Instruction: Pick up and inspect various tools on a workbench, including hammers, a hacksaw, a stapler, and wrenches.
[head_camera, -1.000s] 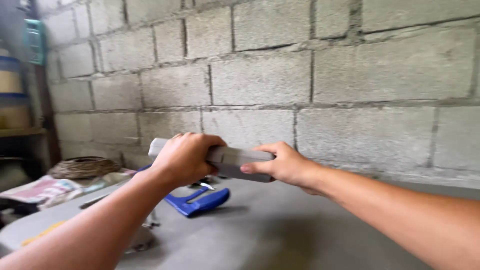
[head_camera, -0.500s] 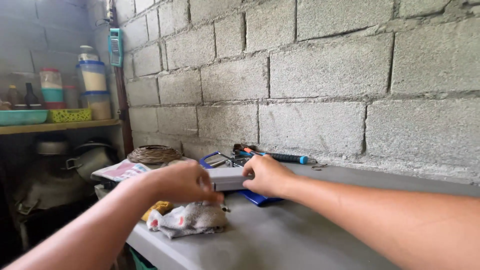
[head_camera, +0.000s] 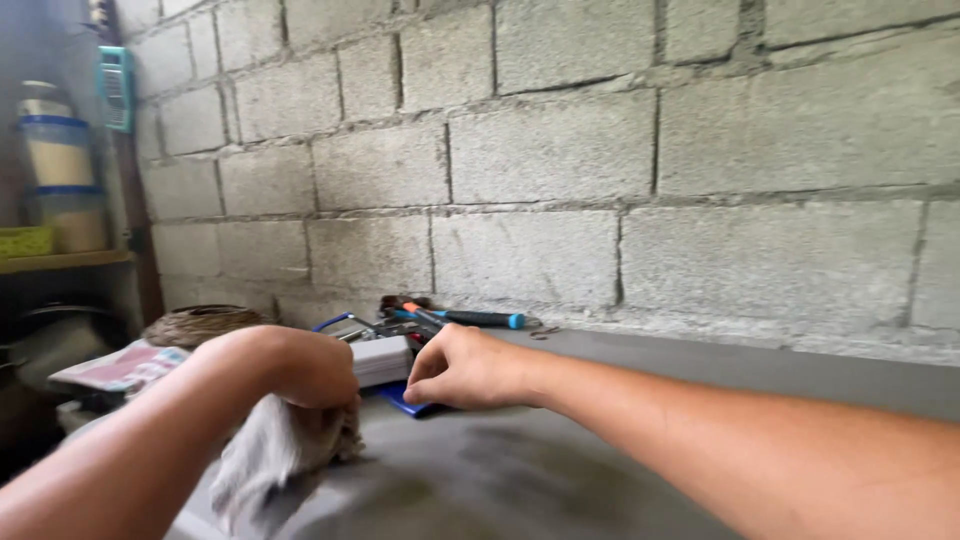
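Note:
My left hand (head_camera: 305, 368) is closed on a grey and white rag (head_camera: 265, 450), which hangs down from it over the grey tabletop (head_camera: 560, 470). Just right of it my right hand (head_camera: 468, 367) rests with curled fingers against the end of a long grey block (head_camera: 380, 358). The block lies flat on the table on top of a blue tool (head_camera: 400, 397). Most of the block is hidden behind my left hand.
Tools with blue and orange handles (head_camera: 470, 318) lie along the foot of the concrete block wall (head_camera: 560, 160). A coil of wire (head_camera: 195, 325) and papers (head_camera: 120, 365) sit at the table's left end. A shelf with jars (head_camera: 55, 180) stands far left.
The grey block went from held up in both hands to lying on the table. My left hand let go of it and picked up the rag.

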